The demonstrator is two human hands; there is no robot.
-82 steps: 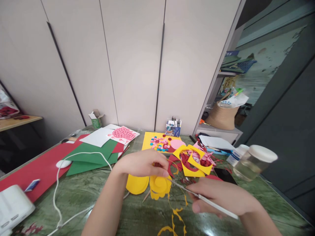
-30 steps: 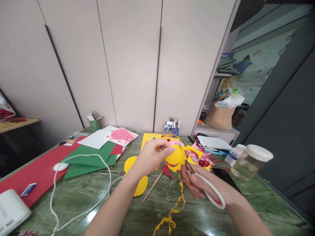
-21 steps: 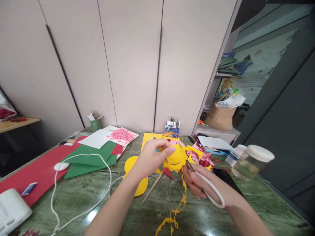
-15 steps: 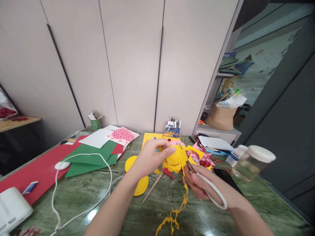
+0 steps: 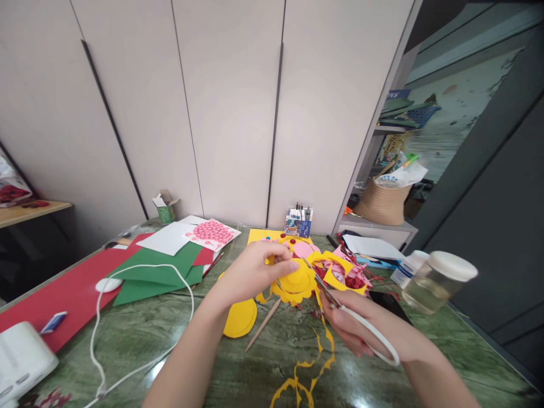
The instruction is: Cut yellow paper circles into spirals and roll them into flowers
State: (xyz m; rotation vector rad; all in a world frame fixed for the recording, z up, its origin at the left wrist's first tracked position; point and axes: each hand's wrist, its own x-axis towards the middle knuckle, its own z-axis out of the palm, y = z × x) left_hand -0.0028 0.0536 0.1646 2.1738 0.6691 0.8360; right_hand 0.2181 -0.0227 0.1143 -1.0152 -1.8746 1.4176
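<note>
My left hand (image 5: 250, 272) pinches a yellow paper flower shape (image 5: 294, 283) with a wavy edge and holds it just above the table. My right hand (image 5: 361, 331) grips white-handled scissors (image 5: 352, 320), whose blades point up-left to the paper's right edge. A thin wavy yellow offcut strip (image 5: 312, 362) hangs from the cut down onto the green marble table (image 5: 127, 340). A yellow paper disc (image 5: 240, 317) and a wooden stick (image 5: 263, 324) lie below my left hand.
Green and red paper sheets (image 5: 157, 269), a white cable (image 5: 140, 317) and a white device (image 5: 21, 360) lie at the left. A yellow offcut frame over red scraps (image 5: 340, 275), a black phone (image 5: 389, 303) and a clear jar (image 5: 437, 280) are at the right. Pens (image 5: 300, 221) stand by the wall.
Both hands have dropped a little lower and nearer the table with the yellow paper. The scissors have moved further along its edge, and the hanging strip has grown and swung right.
</note>
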